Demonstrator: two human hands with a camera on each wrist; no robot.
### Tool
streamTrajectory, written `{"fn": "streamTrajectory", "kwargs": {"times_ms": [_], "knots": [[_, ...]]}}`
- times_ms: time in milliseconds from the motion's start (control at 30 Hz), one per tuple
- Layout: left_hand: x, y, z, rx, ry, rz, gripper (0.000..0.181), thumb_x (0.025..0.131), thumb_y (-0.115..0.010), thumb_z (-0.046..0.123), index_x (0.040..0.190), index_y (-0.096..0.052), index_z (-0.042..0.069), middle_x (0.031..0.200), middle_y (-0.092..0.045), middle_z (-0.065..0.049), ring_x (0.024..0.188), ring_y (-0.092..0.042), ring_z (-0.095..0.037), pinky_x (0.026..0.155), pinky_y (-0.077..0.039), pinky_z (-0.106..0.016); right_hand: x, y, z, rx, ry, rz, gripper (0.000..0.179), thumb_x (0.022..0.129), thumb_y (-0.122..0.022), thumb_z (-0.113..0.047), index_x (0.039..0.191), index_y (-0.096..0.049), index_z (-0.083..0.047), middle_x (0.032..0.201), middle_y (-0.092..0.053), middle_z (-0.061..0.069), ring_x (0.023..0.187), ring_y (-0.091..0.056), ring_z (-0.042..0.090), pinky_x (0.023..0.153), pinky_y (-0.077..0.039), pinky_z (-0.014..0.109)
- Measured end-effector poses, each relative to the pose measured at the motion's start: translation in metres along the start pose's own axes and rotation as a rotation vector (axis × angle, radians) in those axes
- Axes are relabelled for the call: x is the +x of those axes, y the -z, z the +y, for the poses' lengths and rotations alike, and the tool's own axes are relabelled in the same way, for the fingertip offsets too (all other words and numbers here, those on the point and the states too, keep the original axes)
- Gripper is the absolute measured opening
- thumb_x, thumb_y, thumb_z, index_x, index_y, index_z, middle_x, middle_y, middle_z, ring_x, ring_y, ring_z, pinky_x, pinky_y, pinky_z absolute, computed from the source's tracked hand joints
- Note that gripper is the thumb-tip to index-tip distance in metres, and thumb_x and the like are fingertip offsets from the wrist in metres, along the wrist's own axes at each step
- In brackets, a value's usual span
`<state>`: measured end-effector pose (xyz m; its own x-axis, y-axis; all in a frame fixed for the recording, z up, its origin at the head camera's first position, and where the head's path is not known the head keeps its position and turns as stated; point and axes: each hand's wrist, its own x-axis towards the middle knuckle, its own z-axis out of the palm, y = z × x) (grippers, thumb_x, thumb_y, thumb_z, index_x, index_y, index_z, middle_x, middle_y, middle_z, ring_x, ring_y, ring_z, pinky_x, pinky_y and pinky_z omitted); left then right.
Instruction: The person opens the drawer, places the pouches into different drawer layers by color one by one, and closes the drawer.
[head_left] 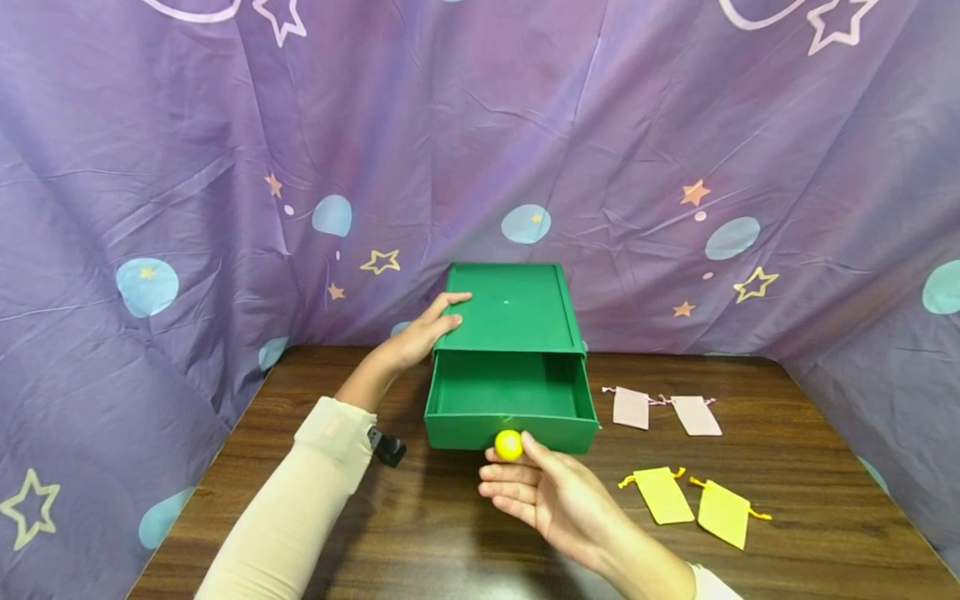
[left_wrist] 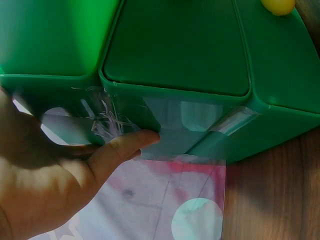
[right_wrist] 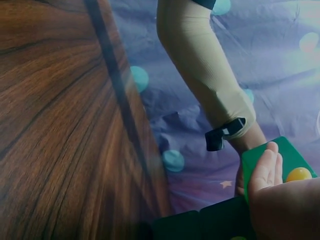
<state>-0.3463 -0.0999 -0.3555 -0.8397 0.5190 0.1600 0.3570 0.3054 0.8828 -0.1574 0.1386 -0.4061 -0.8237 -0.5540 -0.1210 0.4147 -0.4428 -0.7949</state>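
Observation:
A green box (head_left: 517,308) stands on the table with its drawer (head_left: 480,433) pulled out toward me; the drawer's visible inside is bare. My left hand (head_left: 416,337) rests against the box's left side, index finger at the top edge and thumb by the upper left side. In the left wrist view the thumb (left_wrist: 125,145) lies over clear tape. My right hand (head_left: 558,504) pinches a small yellow ball (head_left: 508,445) between thumb and index finger, the other fingers extended below. The ball overlaps the middle of the drawer front, like a knob.
Two pale pink drawstring pouches (head_left: 632,408) lie right of the box. Nearer me are two yellow drawstring pouches (head_left: 663,496). A purple star-patterned curtain (head_left: 480,150) hangs behind the dark wooden table (head_left: 375,533).

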Motion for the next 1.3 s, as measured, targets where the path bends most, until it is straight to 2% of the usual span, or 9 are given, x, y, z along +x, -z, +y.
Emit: {"fn": "streamTrajectory", "kwargs": {"times_ms": [200, 467, 867, 1100, 1300], "knots": [[0.0, 0.0, 0.0, -0.001, 0.006, 0.0, 0.053, 0.108, -0.04, 0.022, 0.16, -0.031, 0.013, 0.169, -0.021, -0.017, 0.154, -0.019, -0.037, 0.124, -0.016, -0.057, -0.002, 0.004, 0.001, -0.036, 0.009, 0.002, 0.052, 0.111, -0.043, -0.039, 0.131, -0.061, 0.005, 0.116, -0.074, 0.015, 0.114, -0.07, 0.027, 0.104, -0.053, 0.038], [-0.001, 0.001, 0.001, 0.003, 0.011, -0.004, 0.053, 0.108, -0.04, 0.023, 0.16, -0.031, 0.015, 0.17, -0.019, -0.016, 0.155, -0.017, -0.037, 0.124, -0.015, -0.059, -0.007, 0.012, 0.002, -0.107, 0.034, 0.014, 0.05, 0.112, -0.04, -0.036, 0.133, -0.054, 0.007, 0.124, -0.071, 0.015, 0.117, -0.068, 0.028, 0.105, -0.052, 0.04], [-0.001, 0.0, 0.0, 0.009, -0.012, -0.01, 0.053, 0.108, -0.039, 0.021, 0.16, -0.03, 0.011, 0.169, -0.02, -0.016, 0.156, -0.014, -0.037, 0.124, -0.014, -0.058, -0.015, 0.028, 0.001, -0.144, 0.047, 0.011, 0.065, 0.113, -0.038, -0.035, 0.148, -0.033, 0.02, 0.135, -0.064, 0.023, 0.125, -0.064, 0.032, 0.109, -0.048, 0.041], [-0.001, 0.0, -0.001, 0.013, -0.013, -0.011, 0.053, 0.109, -0.039, 0.022, 0.16, -0.03, 0.012, 0.169, -0.02, -0.016, 0.156, -0.014, -0.037, 0.124, -0.013, -0.059, -0.022, 0.039, -0.002, -0.129, 0.054, 0.005, 0.047, 0.114, -0.037, -0.03, 0.139, -0.053, 0.006, 0.132, -0.068, 0.015, 0.128, -0.062, 0.03, 0.111, -0.046, 0.041], [-0.001, 0.0, 0.0, 0.017, -0.012, -0.009, 0.053, 0.109, -0.038, 0.022, 0.16, -0.031, 0.012, 0.169, -0.02, -0.015, 0.156, -0.014, -0.036, 0.124, -0.013, -0.059, -0.028, 0.048, -0.004, -0.125, 0.088, -0.023, 0.039, 0.114, -0.037, -0.024, 0.133, -0.061, 0.0, 0.134, -0.068, 0.014, 0.129, -0.061, 0.028, 0.111, -0.046, 0.04]]}}
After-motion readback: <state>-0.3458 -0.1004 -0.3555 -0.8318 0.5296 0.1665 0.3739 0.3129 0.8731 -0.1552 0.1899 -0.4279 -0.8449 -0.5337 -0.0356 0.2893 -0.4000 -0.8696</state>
